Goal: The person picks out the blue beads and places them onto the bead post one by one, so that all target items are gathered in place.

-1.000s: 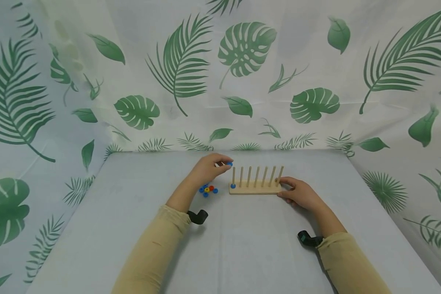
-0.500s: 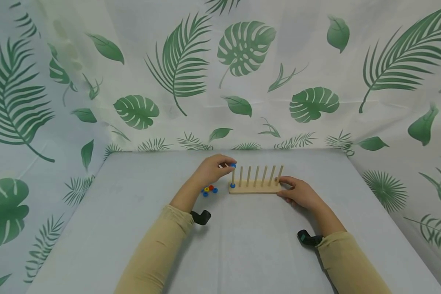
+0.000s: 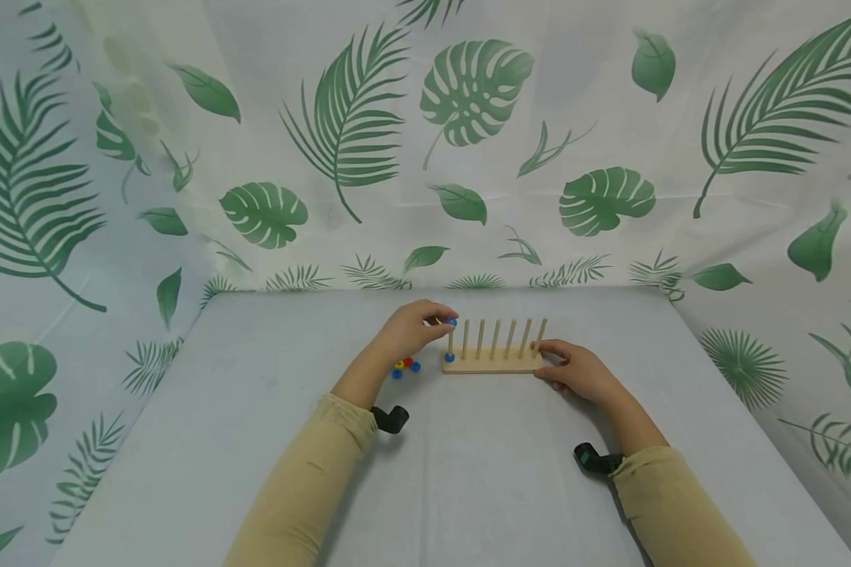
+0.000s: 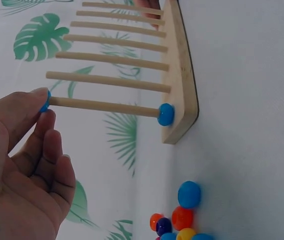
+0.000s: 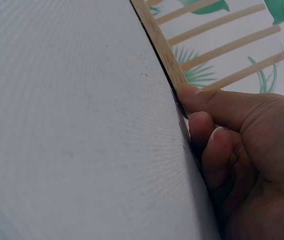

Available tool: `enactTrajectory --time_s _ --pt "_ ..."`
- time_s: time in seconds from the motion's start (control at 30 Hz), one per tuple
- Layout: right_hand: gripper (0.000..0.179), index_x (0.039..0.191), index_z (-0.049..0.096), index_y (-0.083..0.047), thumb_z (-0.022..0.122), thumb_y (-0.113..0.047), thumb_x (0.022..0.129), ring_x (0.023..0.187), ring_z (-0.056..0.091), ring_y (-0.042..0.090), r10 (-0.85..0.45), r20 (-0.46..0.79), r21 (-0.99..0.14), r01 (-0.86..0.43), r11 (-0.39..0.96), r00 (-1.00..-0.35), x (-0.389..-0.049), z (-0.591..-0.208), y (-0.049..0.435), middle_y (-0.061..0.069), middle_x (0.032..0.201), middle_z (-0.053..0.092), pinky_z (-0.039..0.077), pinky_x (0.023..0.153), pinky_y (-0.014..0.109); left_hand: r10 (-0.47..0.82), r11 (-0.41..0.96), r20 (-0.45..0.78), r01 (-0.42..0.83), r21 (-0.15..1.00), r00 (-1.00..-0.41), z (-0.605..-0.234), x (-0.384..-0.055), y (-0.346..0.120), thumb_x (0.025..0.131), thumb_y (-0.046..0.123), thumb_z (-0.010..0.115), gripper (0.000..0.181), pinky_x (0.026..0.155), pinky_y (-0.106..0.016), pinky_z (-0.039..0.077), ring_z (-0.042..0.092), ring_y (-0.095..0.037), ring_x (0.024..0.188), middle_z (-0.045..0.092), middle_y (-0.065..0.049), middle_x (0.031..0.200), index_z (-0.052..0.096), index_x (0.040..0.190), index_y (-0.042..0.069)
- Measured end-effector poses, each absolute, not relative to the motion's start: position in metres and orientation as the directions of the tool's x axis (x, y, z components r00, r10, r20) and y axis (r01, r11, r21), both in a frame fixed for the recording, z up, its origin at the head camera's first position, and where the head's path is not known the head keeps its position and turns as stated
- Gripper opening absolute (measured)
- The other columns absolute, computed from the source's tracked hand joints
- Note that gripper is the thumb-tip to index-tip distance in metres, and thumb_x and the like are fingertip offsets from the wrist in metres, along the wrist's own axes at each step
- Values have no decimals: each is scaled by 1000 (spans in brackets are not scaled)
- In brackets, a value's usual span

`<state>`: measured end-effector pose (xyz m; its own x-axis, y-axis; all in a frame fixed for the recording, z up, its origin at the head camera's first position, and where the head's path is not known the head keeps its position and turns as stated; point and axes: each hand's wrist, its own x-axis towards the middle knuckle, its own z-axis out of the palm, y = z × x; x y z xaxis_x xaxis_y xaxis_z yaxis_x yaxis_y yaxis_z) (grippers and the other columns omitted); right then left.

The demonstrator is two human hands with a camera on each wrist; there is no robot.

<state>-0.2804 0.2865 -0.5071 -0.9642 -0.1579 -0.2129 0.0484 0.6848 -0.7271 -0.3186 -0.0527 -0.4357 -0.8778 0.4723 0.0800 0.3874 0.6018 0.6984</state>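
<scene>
My left hand (image 3: pixel 410 327) pinches a blue bead (image 4: pixel 45 101) between thumb and fingers, right at the top of the leftmost peg (image 4: pixel 104 106). Another blue bead (image 4: pixel 166 114) sits at the foot of that same peg. The wooden peg board (image 3: pixel 492 365) lies on the table with a row of several upright pegs; the others carry no beads. At the board's right end, my right hand (image 3: pixel 574 370) grips the edge, its thumb (image 5: pixel 191 95) against the wood near the last peg.
A small cluster of loose beads lies left of the board, partly behind the left wrist, among them a blue bead (image 4: pixel 189 194), a red bead (image 4: pixel 183 218) and a yellow bead (image 4: pixel 186 234). A leaf-patterned curtain (image 3: pixel 369 236) hangs behind the white-covered table (image 3: pixel 482 465).
My left hand has moved right with the blue bead, from beside the leftmost peg onto its tip, then slightly lower. The right hand and the board have stayed in place.
</scene>
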Motion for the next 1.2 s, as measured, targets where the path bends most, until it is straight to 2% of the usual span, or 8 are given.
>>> enactTrajectory --time_s 0.5,0.77,1.2 --pt "61 144 48 -16 72 -32 90 57 55 18 -158 -214 -734 51 677 -964 -280 -507 287 4 67 61 49 53 32 466 593 41 346 728 -884 -452 -320 -55 96 38 63 30 92 -38 49 58 -13 108 65 8 114 68 124 26" --pt "61 144 48 -15 72 -31 90 58 55 18 -160 -215 -735 52 676 -963 -281 -506 287 3 67 62 49 53 32 459 606 20 330 724 -888 -458 -320 -56 97 38 63 31 93 -37 48 58 -13 108 66 8 114 67 125 27" --pt "61 144 49 -14 73 -29 90 59 56 17 -149 -215 -739 61 671 -965 -280 -505 285 4 67 62 49 54 31 461 616 -6 316 722 -887 -467 -322 -56 96 35 64 35 97 -39 48 59 -17 112 67 4 116 66 129 22"
